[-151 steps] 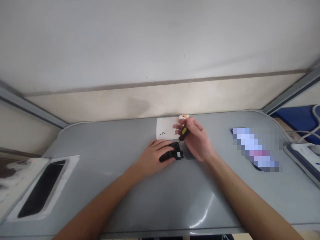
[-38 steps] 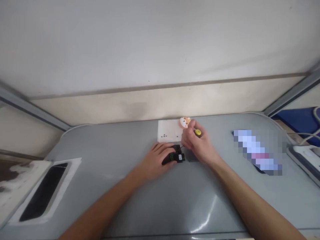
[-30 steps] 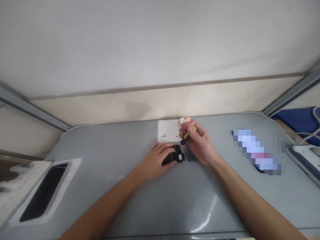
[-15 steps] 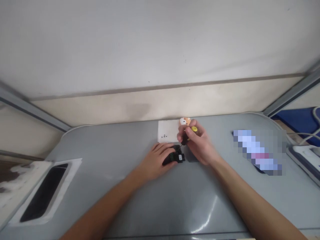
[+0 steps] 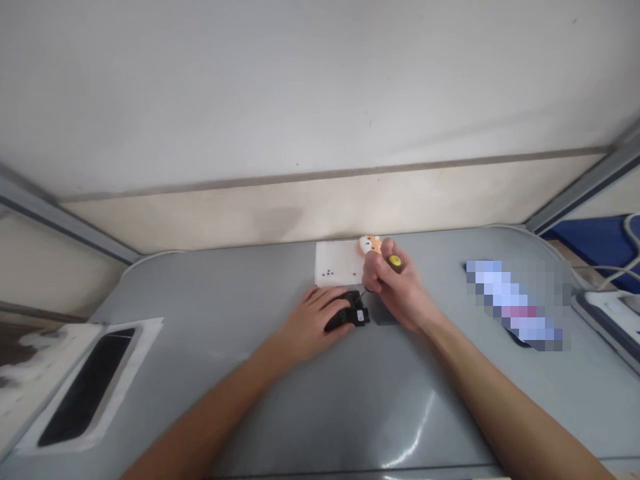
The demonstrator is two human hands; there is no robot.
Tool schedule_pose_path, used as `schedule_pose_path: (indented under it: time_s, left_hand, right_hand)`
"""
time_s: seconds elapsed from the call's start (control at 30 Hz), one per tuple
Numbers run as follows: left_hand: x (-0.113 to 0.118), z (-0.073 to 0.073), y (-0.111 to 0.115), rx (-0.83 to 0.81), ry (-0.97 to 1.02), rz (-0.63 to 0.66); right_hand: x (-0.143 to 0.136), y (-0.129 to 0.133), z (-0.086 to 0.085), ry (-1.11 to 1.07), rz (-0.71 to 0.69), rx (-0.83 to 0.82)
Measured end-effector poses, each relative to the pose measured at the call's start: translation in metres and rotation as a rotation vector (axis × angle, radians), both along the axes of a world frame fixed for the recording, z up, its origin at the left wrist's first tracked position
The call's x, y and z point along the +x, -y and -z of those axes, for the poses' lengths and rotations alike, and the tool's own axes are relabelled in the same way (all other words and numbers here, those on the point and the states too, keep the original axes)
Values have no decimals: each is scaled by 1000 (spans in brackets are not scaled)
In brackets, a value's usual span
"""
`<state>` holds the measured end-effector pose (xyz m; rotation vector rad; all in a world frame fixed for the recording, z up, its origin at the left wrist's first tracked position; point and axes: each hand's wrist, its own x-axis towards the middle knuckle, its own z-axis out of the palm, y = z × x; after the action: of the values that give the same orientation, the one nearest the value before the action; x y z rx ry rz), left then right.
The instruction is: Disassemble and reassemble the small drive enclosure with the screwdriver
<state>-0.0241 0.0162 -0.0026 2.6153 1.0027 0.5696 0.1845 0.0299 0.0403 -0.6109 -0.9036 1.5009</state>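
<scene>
My left hand lies over a small black device with a white label, its fingers and thumb closed around the left part and hiding much of it. In my right hand is a screwdriver, its yellow-capped handle mostly covered by curled fingers. The thin shaft slants down toward the device; I cannot tell whether its tip touches. Behind my hands is a white sheet with several tiny dark pieces, probably screws. Partly under my right hand is a dark flat piece.
An orange and white animal-faced figure sits at the sheet's right edge. Farther right lies a phone-like object, mostly pixelated. A black flat panel rests on white paper at left. The wall borders the grey table.
My right fist has closed more around the screwdriver, and the yellow cap has moved slightly right and down. A dark speck now shows near the sheet's right side. My left hand stays put.
</scene>
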Motion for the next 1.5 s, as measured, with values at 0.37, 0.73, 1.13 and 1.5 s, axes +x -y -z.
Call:
schedule_pose_path:
  time_s: [0.37,0.73,1.13,1.5]
  left_hand:
    - [0,2,1,26,-19,-15]
    - [0,3,0,47,-8,-13]
    - [0,3,0,59,-20,-7]
    - [0,2,0,54,-30,-8]
  right_hand:
    - [2,0,-1,3,11,5]
    - [8,-1,-7,-26,-71,-8]
    - [5,-4,-6,-96,-37,-33]
    - [0,-4,-1,13,27,22]
